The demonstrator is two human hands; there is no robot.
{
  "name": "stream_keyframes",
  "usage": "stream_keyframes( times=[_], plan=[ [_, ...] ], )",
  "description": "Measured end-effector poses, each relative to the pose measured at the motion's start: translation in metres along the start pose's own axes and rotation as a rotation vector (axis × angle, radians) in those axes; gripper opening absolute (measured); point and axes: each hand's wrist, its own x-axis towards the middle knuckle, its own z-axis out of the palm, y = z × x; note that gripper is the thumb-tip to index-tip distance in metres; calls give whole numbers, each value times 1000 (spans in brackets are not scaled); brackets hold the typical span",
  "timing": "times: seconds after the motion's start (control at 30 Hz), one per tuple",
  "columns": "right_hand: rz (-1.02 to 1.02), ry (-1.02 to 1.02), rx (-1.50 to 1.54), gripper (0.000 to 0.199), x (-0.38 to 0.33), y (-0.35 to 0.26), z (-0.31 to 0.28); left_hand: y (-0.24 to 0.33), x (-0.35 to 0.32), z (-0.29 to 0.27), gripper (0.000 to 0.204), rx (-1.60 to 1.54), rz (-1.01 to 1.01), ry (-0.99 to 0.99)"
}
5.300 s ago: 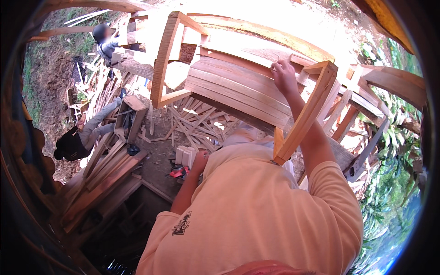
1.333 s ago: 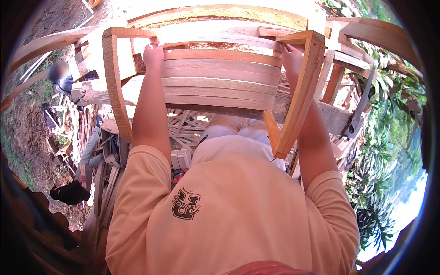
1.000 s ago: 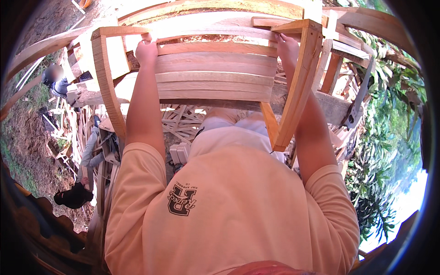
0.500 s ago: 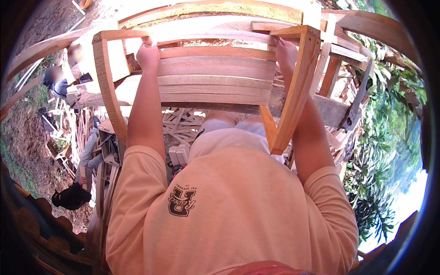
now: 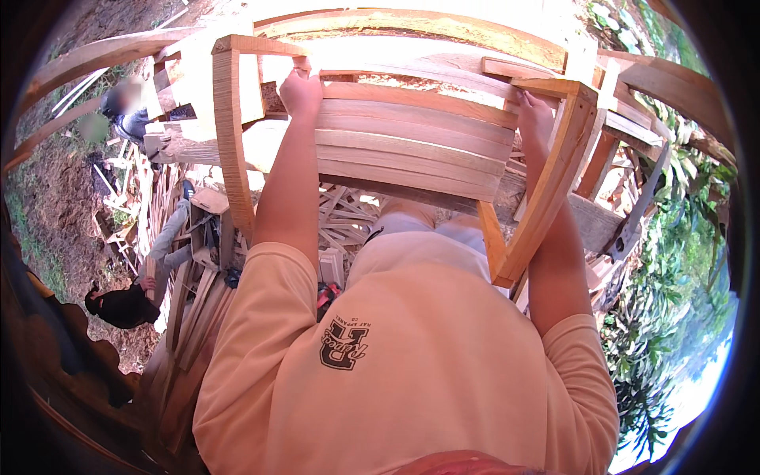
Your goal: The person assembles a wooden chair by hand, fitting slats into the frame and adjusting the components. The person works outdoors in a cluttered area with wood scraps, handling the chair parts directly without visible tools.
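Note:
A slatted wooden chair frame of pale, bare timber stretches between my arms, with a post-and-arm side frame at each end. My left hand is closed around its far slat at the left, by the tip of the left arm piece. At the right end of that slat my right hand grips too, fingers curled over the edge and partly hidden. The right side frame passes in front of my right forearm.
A thick beam runs beneath the chair frame. Toward the right lies a handsaw near leafy plants. Scrap wood strips litter the ground. One person in black is at lower left, another person farther off.
The chair frame, my hands and the surroundings have shifted rightward in the picture, and the frame now slopes down more toward the right. Both hands keep their hold.

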Motion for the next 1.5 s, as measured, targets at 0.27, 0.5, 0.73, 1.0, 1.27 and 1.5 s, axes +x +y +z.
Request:
stream_keyframes(
  times=[0.27, 0.5, 0.73, 1.0, 1.27, 1.5],
  plan=[
    [-48, -6, 66, 40, 7, 11, 2, -9, 17, 5, 62, -121, -191, 23],
    [-62, 35, 45, 39, 11, 21, 7, -3, 26, 7, 67, -111, -216, -39],
    [64, -50, 238, 37, -4, -5, -6, -9, 30, 7, 67, -42, -207, -55],
    [144, 103, 427, 34, -17, -11, 9, -3, 22, 10, 56, -126, -162, 39],
    [211, 7, 382, 38, -20, -14, -2, 10, 16, 1, 57, -115, -183, 30],
    [154, -19, 365, 38, -12, -5, -1, -1, 22, 9, 57, -45, -144, 64]
  ],
)
